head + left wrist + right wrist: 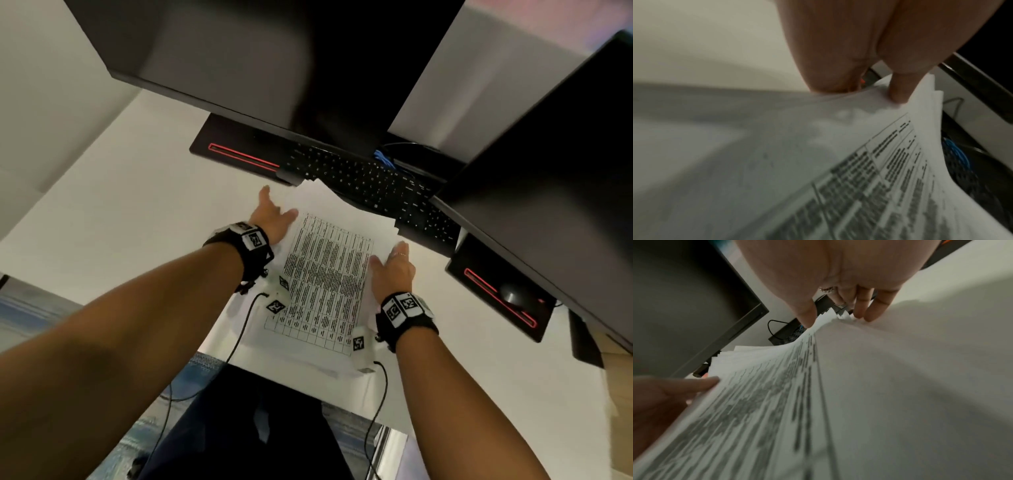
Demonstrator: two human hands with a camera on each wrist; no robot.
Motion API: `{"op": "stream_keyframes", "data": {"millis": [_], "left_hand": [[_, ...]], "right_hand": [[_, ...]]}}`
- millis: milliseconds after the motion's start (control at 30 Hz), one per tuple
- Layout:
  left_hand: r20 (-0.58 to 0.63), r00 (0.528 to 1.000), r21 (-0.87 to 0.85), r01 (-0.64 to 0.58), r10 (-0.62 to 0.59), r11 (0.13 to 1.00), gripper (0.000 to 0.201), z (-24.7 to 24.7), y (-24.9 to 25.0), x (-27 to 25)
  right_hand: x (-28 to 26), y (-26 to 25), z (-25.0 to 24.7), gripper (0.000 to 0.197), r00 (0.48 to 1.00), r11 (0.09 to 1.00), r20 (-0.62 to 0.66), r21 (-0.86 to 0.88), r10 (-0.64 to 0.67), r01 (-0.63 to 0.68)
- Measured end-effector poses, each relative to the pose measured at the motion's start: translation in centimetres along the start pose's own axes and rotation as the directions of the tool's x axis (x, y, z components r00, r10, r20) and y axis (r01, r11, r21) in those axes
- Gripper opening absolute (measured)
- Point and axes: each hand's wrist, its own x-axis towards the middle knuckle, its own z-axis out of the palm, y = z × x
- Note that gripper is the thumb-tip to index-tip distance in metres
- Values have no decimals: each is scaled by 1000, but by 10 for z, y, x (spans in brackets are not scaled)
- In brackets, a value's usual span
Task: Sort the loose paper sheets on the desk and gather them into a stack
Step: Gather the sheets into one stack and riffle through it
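In front of the keyboard [363,181], pinches the fanned paper stack [325,274] edgewise in the grips of left hand [272,217] and right hand [394,270], likely to square it.

Two dark monitors, one on the left [274,61] and one on the right [555,164], stand on a white tabletop [137,222]. Each has a black base with a red stripe [236,150] [479,274]. A black keyboard [370,181] lies between the bases, partly under the left monitor. A black mouse [512,294] sits on the right base. A blue cable [385,159] shows behind the keyboard.
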Motion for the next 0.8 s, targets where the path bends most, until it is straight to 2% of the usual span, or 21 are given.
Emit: {"op": "stream_keyframes", "data": {"millis": [67, 100, 167, 267, 300, 367, 433, 500, 567, 600, 667, 733, 800], "left_hand": [[-15, 999, 68, 43, -42, 997, 61, 0, -9, -6], [17, 999, 119, 30, -32, 992, 51, 2, -14, -10], [77, 997, 153, -18, 7, 988, 47, 6, -21, -22], [89, 989, 20, -117, 115, 993, 31, 0, -17, -49], [103, 982, -32, -158, 161, 987, 30, -4, -15, -58], [127, 953, -109, -263, 276, 958, 30, -15, -6, -75], [98, 923, -198, -349, 372, 916, 28, -25, 11, -93], [3, 882, -224, -459, 471, 860, 20, -33, 35, -112], [-135, 805, -206, -593, 578, 778, 16, -38, 56, -137], [-199, 768, -202, -640, 609, 742, 17, -38, 63, -149], [-265, 718, -185, -693, 644, 697, 15, -35, 63, -163], [-213, 717, -171, -696, 663, 698, 30, -30, 54, -166], [-148, 759, -168, -652, 635, 740, 40, -22, 39, -162]], "right_hand": [[-11, 7, 6, 75, 999, 998, 23, 55, -38, 37], [-18, 11, 9, 80, 997, 996, 48, 72, -56, 52], [-28, 21, 11, 94, 995, 991, 73, 118, -63, 54], [-37, 30, -4, 135, 999, 972, 37, 234, 23, -31], [-42, 25, -15, 139, 998, 950, 43, 305, 56, -66], [-52, 12, -39, 124, 993, 866, 73, 485, 98, -121], [-66, -7, -68, 86, 997, 815, 78, 576, 27, -67], [-83, -28, -96, 51, 996, 789, -9, 609, -93, 79], [-103, -50, -120, 30, 967, 703, -144, 665, -209, 251], [-113, -58, -129, 25, 943, 650, -207, 684, -263, 331], [-129, -66, -139, 28, 897, 557, -266, 710, -353, 430], [-135, -64, -138, 44, 878, 525, -259, 720, -402, 453], [-134, -57, -132, 68, 887, 536, -222, 728, -405, 427]]}}
